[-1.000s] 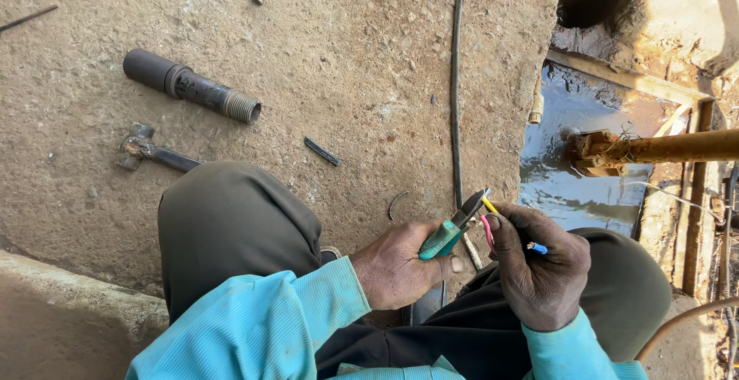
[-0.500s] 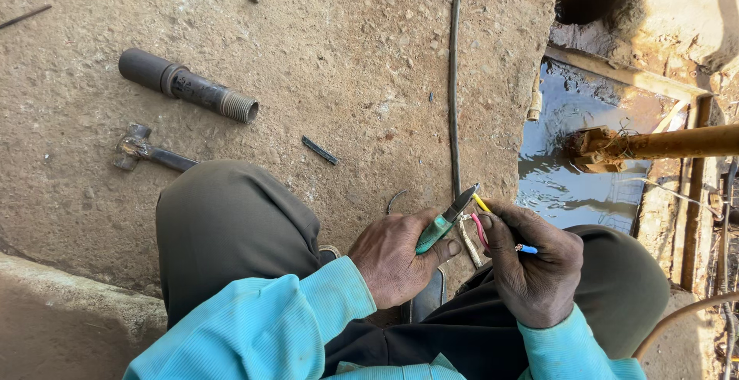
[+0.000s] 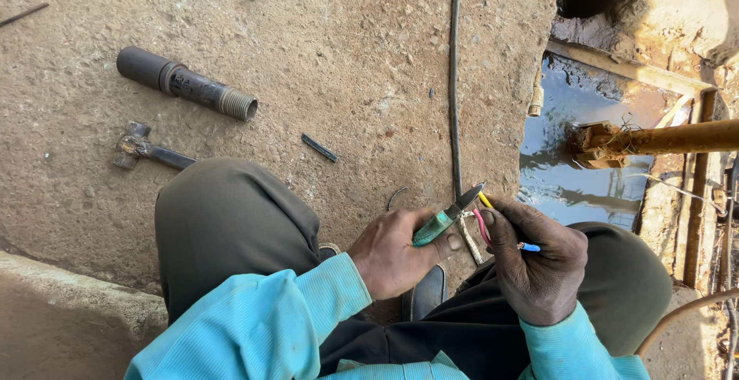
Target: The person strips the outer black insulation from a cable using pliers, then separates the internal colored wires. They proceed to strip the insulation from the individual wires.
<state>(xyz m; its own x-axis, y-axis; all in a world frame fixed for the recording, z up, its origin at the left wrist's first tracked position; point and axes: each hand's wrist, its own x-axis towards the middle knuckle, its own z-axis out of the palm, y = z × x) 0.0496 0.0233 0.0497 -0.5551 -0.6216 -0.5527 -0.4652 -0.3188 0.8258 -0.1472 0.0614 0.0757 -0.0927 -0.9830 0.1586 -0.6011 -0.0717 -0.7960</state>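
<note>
My left hand (image 3: 396, 257) grips a green-handled cutting tool (image 3: 443, 220), its dark blade tip pointing up and right. My right hand (image 3: 535, 261) holds a bunch of thin insulated wires (image 3: 483, 212): a yellow one, a red one and a blue end sticking out to the right. The blade tip meets the yellow wire just above my right thumb. Both hands rest over my knees, and I wear turquoise sleeves and dark trousers.
A threaded dark pipe piece (image 3: 185, 83) and a hammer (image 3: 146, 149) lie on the concrete at left. A black cable (image 3: 454, 80) runs up the slab. At right, a pit with water (image 3: 570, 141) and a rusty pipe (image 3: 662, 137).
My hands and the tool have shifted slightly down and left in view; the blade stays at the yellow wire.
</note>
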